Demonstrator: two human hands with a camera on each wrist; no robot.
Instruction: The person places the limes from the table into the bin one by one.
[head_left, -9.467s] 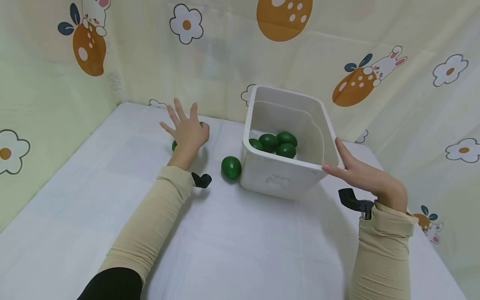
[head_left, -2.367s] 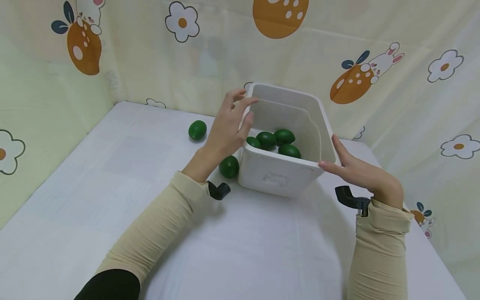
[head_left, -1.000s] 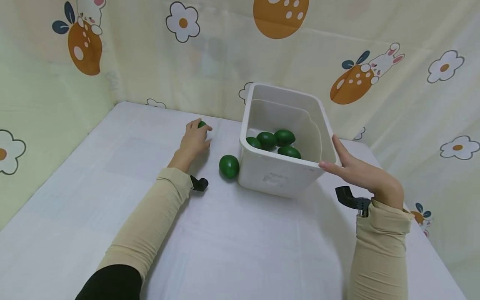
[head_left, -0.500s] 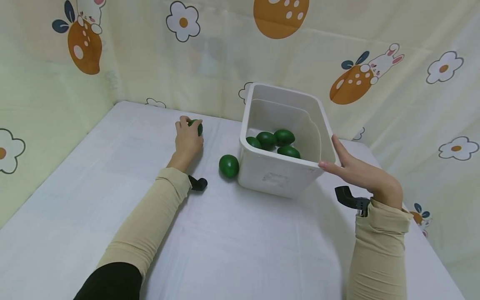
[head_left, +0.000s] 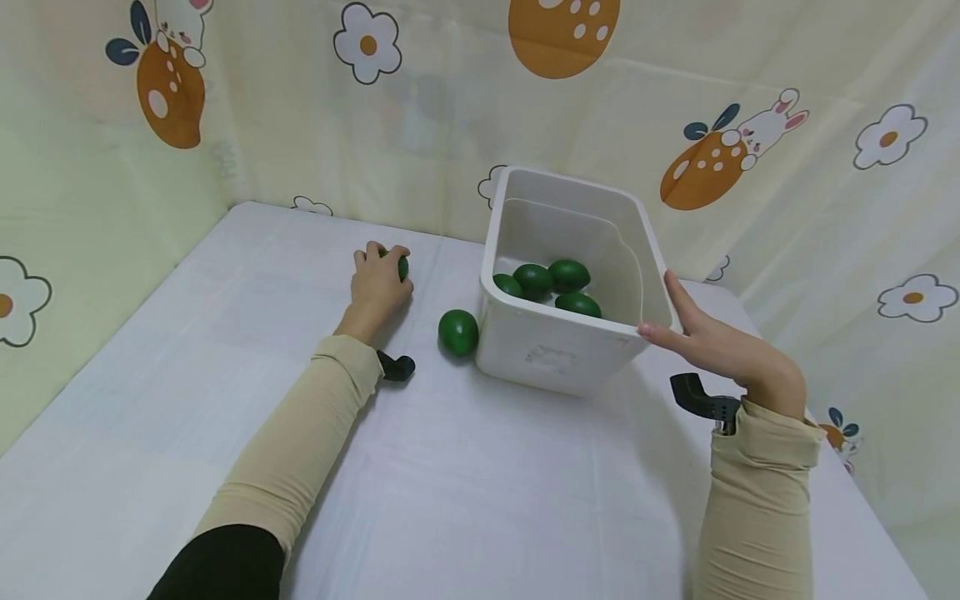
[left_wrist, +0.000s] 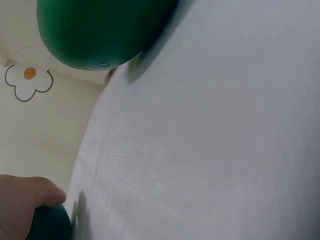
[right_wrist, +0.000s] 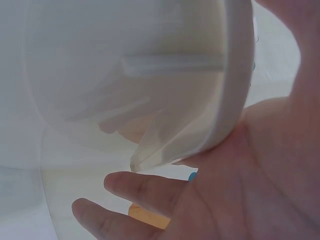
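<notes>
- While the left hand curls over a green egg-shaped ball on the white table, grasping it from above, the right hand lies flat and open against the right wall of the white plastic bin, seemingly to steady it. Four like balls lie inside the bin; a second loose ball rests just beside its left wall. The grasped ball is mostly hidden under the fingers.
- Seen from the left wrist, that loose ball fills the top, cut off by the frame; a fingertip presses on the held ball, of which only a dark sliver shows.
- Seen from the right wrist, the straight fingers and palm touch the bin's rim; its contents cannot be made out through the pale wall.
</notes>
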